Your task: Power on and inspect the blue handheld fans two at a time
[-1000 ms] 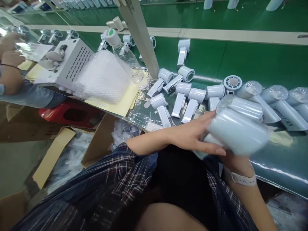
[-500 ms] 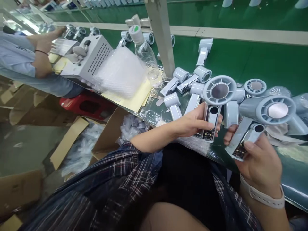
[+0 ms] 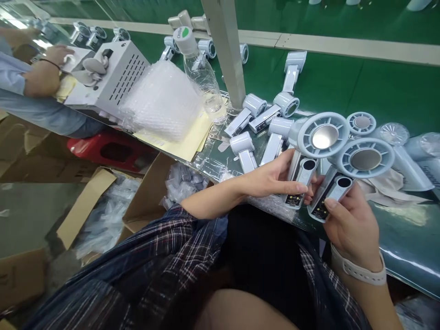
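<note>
My left hand (image 3: pixel 275 181) is closed around the handle of a light blue handheld fan (image 3: pixel 323 136), its thumb lying across the front. My right hand (image 3: pixel 354 220) grips a second handheld fan (image 3: pixel 366 158) by its handle, thumb on the front. Both fans are held upright and slightly tilted, heads close together, above the bench's near edge. Their handles have opened fronts with dark circuit boards showing. Several more fans lie behind them, among them a fan (image 3: pixel 242 146) to the left and a fan (image 3: pixel 287 104) further back.
A clear bottle (image 3: pixel 202 73) stands by a metal post (image 3: pixel 225 50). Left of it lie bubble wrap (image 3: pixel 165 101) and a perforated metal box (image 3: pixel 117 78). A co-worker's arm (image 3: pixel 44 75) reaches in there. Below are a red stool (image 3: pixel 103 149) and a carton (image 3: pixel 144 197) with plastic bags.
My right hand has brought its fan left, close beside the other one. The left-hand fan has tilted slightly to the right. The co-worker's hand has drawn back from the fans behind the metal box.
</note>
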Tool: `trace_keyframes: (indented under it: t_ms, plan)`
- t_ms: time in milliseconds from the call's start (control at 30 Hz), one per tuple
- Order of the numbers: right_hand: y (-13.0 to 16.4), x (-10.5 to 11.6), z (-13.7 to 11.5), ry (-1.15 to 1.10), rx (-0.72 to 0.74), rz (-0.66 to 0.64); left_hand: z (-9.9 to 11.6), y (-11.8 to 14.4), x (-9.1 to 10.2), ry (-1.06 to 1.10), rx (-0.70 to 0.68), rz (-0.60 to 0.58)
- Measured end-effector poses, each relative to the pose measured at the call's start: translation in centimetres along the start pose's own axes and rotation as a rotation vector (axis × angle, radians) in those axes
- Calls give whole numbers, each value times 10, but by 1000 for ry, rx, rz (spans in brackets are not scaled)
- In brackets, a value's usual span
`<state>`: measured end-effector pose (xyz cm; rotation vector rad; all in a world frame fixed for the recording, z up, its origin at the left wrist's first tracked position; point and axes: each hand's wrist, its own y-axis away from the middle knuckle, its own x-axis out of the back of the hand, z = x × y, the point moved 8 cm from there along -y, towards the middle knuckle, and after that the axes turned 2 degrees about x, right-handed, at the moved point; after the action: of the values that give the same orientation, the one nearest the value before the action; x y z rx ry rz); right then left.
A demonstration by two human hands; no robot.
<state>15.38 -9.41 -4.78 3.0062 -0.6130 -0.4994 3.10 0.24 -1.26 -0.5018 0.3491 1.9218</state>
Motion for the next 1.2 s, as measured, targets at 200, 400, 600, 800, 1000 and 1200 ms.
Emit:
trace_keyframes:
  t_ms: [200, 400, 600, 800, 1000, 1200]
  plan:
    - [2, -2, -6, -25, 22, 21, 4, 3, 4, -20, -31, 37]
    - [3, -1, -11, 32, 63, 17, 7, 3, -1, -38, -60, -13]
    - [3, -1, -9, -32, 80, 68, -4, -3, 15, 25, -66, 134]
    - [8, -9, -17, -35, 62, 12, 5, 0, 9, 29, -100, 70]
    - [3, -12, -15, -57, 77, 35, 4, -3, 15, -114, -122, 59]
    - [6, -10, -16, -85, 65, 62, -1, -3, 16, -90, -117, 59]
